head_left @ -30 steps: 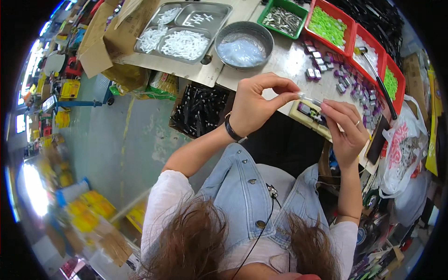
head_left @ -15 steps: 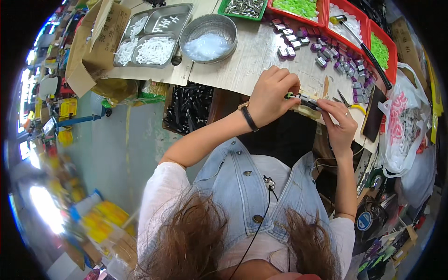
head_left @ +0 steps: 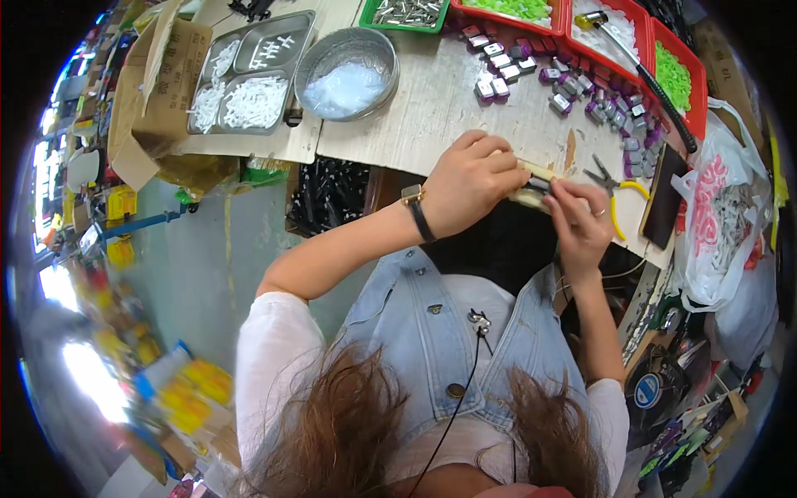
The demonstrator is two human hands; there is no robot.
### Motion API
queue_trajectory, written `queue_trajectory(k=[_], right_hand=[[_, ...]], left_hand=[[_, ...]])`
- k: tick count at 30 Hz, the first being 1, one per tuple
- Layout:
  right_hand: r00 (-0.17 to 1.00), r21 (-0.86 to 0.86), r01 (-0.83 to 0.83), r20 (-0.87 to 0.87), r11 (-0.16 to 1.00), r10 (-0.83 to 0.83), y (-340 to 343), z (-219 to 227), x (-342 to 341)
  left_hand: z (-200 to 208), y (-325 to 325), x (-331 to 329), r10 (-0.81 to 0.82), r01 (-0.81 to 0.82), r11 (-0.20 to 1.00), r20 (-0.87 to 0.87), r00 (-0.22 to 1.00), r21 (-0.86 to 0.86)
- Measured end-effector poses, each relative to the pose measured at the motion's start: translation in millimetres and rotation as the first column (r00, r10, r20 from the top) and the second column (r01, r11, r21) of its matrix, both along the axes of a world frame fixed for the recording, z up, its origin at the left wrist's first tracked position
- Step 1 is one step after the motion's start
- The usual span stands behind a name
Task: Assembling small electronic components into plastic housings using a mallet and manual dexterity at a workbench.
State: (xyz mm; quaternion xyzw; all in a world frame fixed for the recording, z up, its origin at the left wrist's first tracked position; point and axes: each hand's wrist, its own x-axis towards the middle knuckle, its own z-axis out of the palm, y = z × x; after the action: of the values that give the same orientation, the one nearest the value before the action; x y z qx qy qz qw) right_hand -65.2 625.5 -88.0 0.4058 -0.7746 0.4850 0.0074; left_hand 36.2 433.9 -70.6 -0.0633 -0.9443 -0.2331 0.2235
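- Your pale bench [head_left: 432, 116] runs across the top of the view, with part supplies along its far side and the piece in hand at its near edge.
- Your metal tray [head_left: 286, 25] has white parts heaped in its compartments, and only a few in the far right one; plenty of that stock looks unused.
- Your red trays [head_left: 699, 100] hold bright green and white parts, also well filled; a long black-handled tool lies across them.
- Your round metal bowl [head_left: 332, 48], beside the metal tray, holds a translucent whitish mass.
- Your green tray [head_left: 407, 27] holds slim metal parts.
- Your left hand [head_left: 473, 178] has thumb and fingers drawn together on one end of a dark piece, its fingertips partly hidden.
- Your right hand [head_left: 581, 224], near the left, pinches the other end between thumb and fingers.
- The cream block [head_left: 529, 198] sits at the bench edge under your fingers.
- The pliers [head_left: 613, 184] with yellow handles lie untouched right of your hands.
- The purple-and-grey pieces [head_left: 560, 104] lie loose beyond; whether they are finished or waiting, you can't tell from here.
- The dark piece [head_left: 538, 183] is between your fingertips, over the block, touching or not is unclear; judging by your grip, it is midway through handling, not set aside.
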Motion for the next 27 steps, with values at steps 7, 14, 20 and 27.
queue_trajectory(k=[7,14,20,27], right_hand=[[0.934,0.199,-0.205,-0.254,0.958,0.253,-44,71,-94],[0.795,0.451,0.283,-0.604,0.846,0.056,-206,55,-403],[0.823,0.606,0.132,-0.508,0.785,0.253,-223,30,-443],[0.990,-0.167,-0.124,-0.090,0.978,0.111,-161,114,-245]], left_hand=[[2,2,2,-0.049,0.049,0.998,-0.013,0.999,-0.032],[-2,4,-2,-0.049,0.051,0.993,-0.021,0.999,0.102],[16,-6,-4,-0.057,0.025,0.962,0.109,0.992,0.273],[53,-57,-35,0.279,-0.189,0.945,-0.356,0.892,0.267]])
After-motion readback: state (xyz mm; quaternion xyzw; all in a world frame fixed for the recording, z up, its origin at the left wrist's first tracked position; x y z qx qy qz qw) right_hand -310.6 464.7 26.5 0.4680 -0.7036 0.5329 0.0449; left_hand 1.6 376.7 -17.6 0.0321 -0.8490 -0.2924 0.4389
